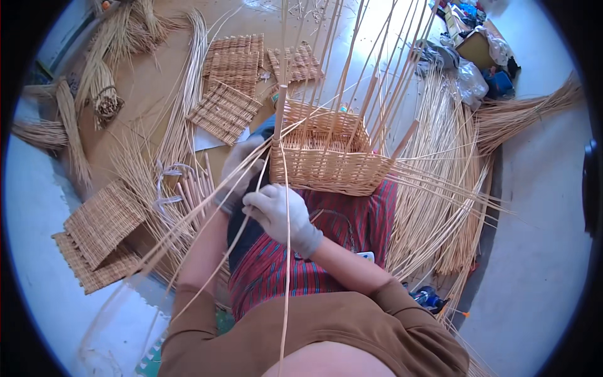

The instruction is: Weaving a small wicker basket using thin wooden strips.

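A half-woven wicker basket rests on my lap, with tall upright stakes and loose weaving strands running out from its left and right corners. My right hand, in a pale glove, is closed just below the left corner, its fingertips pinching a thin wicker strand. Beside that same corner is my left hand, also gloved. It is blurred and partly behind the strands, so its grip does not show. One long strand hangs from the corner down past my right hand toward my chest.
Woven panels lie on the floor ahead, and more woven panels lie at left. Bundled strands are at far left. A broad spread of loose strands covers the floor at right, below plastic bags. Short sticks lie left of my arm.
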`<state>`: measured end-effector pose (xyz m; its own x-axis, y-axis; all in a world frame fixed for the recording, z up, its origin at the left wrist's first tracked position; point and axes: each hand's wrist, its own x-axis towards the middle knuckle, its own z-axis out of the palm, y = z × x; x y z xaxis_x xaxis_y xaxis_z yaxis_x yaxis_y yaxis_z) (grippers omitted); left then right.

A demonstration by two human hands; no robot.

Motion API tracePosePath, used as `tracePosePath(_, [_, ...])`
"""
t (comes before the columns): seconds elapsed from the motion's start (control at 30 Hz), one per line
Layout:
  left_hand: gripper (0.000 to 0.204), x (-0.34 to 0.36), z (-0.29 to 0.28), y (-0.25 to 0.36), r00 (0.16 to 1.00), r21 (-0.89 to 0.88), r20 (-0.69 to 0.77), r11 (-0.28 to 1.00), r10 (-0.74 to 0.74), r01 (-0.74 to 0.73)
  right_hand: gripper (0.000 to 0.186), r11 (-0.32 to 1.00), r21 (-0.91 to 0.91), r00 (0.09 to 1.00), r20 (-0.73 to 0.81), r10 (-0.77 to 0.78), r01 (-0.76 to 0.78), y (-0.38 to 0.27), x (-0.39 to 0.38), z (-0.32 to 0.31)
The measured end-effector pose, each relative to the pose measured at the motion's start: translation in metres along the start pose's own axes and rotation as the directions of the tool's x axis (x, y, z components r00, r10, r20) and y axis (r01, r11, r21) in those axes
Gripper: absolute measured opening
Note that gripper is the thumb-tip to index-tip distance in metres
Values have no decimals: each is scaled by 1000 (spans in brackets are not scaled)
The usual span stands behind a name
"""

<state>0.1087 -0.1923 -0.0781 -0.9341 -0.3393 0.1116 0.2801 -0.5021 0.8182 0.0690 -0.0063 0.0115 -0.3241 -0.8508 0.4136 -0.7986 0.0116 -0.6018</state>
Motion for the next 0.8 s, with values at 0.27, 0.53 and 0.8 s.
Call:
tracePosePath(0.27, [52,56,8,-11,982,581,154,794,111,-181,16,479,766,458,-272,846,-429,65,-44,-81])
tracePosePath(0.53, [36,51,30,-74,911,455,-312,884,271,-107,43,978,-118,844,-530,82,-170,109,109,-75])
tracePosePath(0.8, [33,50,43,-84,848,372,-432,917,306,-141,69,896,433,814,-554,176,101,120,104,-91])
